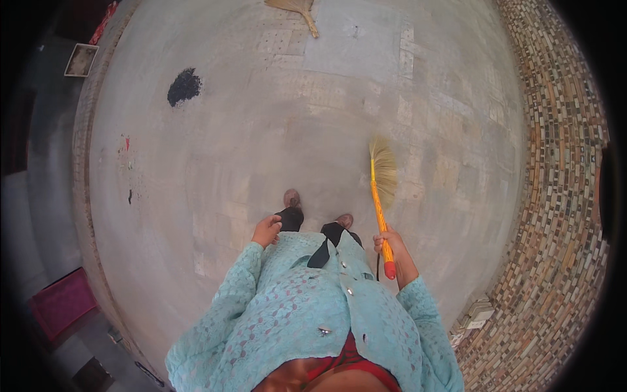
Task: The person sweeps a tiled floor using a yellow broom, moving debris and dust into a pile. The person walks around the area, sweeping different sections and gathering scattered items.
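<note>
My right hand [395,247] is closed round the orange handle of a broom [380,202]. A red cap tips the handle's near end, and the pale bristles [384,166] fan out ahead, low over the concrete floor or on it; I cannot tell which. At the hem of a light blue lace jacket [294,294], my left hand [266,230] hangs with its fingers curled in and nothing visible in them. Both my shoes [292,198] stand on the floor between the hands.
A dark heap of loose material [184,87] lies at the far left of the floor [261,144]. Small red and dark scraps [127,144] are scattered nearer. Another broom [300,12] lies at the far edge. A brick wall [555,183] bounds the right; a low kerb [85,150] runs along the left.
</note>
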Action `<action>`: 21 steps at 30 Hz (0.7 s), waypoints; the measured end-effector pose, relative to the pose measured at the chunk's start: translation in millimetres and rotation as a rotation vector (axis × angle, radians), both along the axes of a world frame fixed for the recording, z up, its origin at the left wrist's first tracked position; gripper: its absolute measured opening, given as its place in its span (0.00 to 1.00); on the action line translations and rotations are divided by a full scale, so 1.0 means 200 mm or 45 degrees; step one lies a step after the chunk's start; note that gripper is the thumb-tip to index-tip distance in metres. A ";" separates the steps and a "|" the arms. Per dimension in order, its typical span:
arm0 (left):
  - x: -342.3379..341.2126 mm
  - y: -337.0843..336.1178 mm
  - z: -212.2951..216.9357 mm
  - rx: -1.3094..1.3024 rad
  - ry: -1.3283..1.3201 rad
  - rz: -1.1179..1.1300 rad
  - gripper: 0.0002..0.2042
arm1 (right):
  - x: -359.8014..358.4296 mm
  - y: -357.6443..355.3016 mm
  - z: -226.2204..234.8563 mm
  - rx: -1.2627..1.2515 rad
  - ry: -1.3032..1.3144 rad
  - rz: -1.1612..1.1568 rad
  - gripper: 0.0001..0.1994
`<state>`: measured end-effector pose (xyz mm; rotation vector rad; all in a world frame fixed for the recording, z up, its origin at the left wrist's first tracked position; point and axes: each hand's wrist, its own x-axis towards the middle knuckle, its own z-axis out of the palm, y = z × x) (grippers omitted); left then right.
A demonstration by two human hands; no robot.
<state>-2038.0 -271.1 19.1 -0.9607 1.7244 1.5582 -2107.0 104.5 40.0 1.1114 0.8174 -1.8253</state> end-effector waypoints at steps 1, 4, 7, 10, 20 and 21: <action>-0.02 0.01 0.01 0.027 0.041 0.009 0.15 | -0.04 -0.10 0.03 -0.029 -0.005 0.027 0.23; -0.08 0.04 0.10 0.115 0.143 -0.017 0.15 | -0.19 -0.42 0.11 -0.128 -0.026 0.148 0.23; -0.12 0.07 0.17 0.221 0.226 -0.023 0.15 | -0.27 -0.64 0.05 -0.266 -0.047 0.256 0.22; -0.12 0.06 0.26 0.279 0.268 0.032 0.13 | -0.38 -0.84 0.07 -0.567 0.022 0.346 0.22; -0.10 0.06 0.38 0.349 0.292 0.072 0.13 | -0.31 -0.66 0.36 -0.528 0.254 0.144 0.25; -0.10 0.07 0.35 0.292 0.279 0.056 0.13 | -0.27 -0.55 0.41 -0.480 0.262 0.122 0.25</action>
